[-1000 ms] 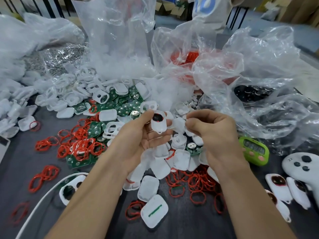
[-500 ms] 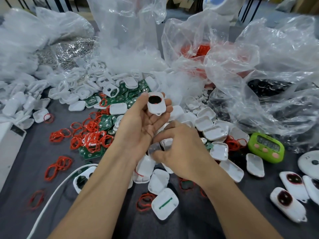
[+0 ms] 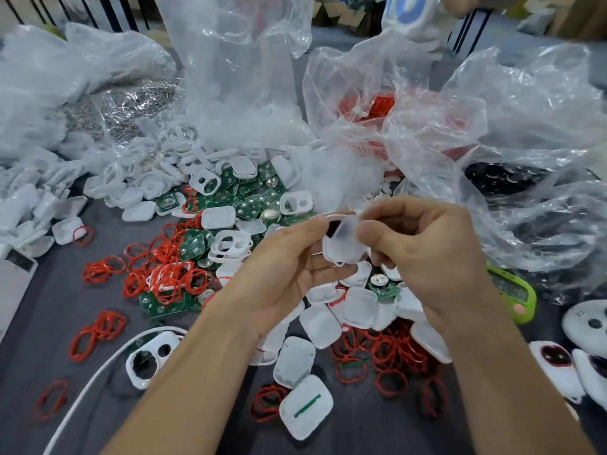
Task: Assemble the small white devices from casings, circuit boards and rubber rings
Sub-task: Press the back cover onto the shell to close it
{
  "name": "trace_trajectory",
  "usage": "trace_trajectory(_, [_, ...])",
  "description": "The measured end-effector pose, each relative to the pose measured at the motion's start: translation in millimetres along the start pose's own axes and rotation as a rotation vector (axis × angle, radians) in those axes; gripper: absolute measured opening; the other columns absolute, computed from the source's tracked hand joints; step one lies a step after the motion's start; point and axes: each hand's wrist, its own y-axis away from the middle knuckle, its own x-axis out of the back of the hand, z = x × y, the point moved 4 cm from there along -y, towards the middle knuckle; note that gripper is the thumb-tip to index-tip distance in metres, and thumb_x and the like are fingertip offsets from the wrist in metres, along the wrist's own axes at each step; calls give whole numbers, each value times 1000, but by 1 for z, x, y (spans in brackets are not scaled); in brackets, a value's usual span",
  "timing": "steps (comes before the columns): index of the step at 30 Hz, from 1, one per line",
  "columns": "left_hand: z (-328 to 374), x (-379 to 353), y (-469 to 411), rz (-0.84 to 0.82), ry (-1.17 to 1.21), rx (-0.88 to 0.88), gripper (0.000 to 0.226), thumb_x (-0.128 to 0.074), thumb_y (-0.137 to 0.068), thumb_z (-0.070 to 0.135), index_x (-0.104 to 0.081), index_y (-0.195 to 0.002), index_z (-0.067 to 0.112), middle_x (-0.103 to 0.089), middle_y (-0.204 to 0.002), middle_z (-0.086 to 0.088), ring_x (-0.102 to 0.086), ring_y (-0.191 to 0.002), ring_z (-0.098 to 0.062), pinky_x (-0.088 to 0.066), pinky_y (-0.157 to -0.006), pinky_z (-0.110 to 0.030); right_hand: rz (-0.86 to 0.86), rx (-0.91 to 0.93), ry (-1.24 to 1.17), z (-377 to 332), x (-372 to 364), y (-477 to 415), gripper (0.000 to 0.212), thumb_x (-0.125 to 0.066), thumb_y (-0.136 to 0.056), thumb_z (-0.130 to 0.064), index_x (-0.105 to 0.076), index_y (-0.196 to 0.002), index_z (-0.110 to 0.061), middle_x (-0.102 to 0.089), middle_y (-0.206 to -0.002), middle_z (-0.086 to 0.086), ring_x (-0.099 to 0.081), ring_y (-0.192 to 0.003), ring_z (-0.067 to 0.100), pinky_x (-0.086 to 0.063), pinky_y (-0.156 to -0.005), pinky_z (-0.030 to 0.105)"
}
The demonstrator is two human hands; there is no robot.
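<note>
Beyond the fingertips, crumpled bags rise close and wall off the far side, one sagging over the right hand's knuckles. Right under both hands a heap of casings and red rings covers the table. Bare grey cloth shows only back toward the wrists and out past the left forearm, where a white cable curves across it. A green timer sits just outside the right wrist, and green boards lie scattered beyond the left hand's thumb. The device is held up off the heap between the two hands. The left fingers curl round it, thumb on its upper left edge and the others cupped beneath. The right fingers pinch its upper right edge, with the thumb on the near face. A paler, half-clear piece lies over its top end just beside the right fingertips; whether it is seated I cannot tell. The device's broad face is turned up toward the camera. Its long axis runs from the fingertips back toward the palms, leaning slightly left at the top. A dark opening shows at that far end, next to the left thumb's tip.
</note>
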Motion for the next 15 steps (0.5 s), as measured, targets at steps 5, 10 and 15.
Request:
trace_trajectory(5, [-3, -3, 1, -6, -6, 45, 35, -47, -107, 27, -77, -115, 11, -76, -114, -18, -76, -99, -30, -63, -76, -32, 48, 4, 126, 3, 3, 1, 16, -87, -80, -16, -80, -77, -30, -75, -70, -3, -69, -62, 14, -59, -61, 27])
trace_trajectory(10, [-4, -2, 0, -6, 10, 53, 36, -48, -106, 29, -77, -115, 8, -74, -118, -19, -75, -104, -32, -62, -77, -32, 34, -70, -30, 2, 1, 2, 13, -83, -82, -7, -80, -74, -16, -71, -62, -4, -59, -52, 6, -49, -53, 16])
trace_trajectory(15, [-5, 0, -1, 35, 48, 56, 35, -46, -108, 26, -69, -121, 4, -75, -114, -21, -76, -100, -32, -62, -74, -32, 139, -222, -284, 9, 0, 3, 18, -69, -92, 4, -74, -83, -10, -68, -61, 4, -60, -48, 12, -51, -50, 21])
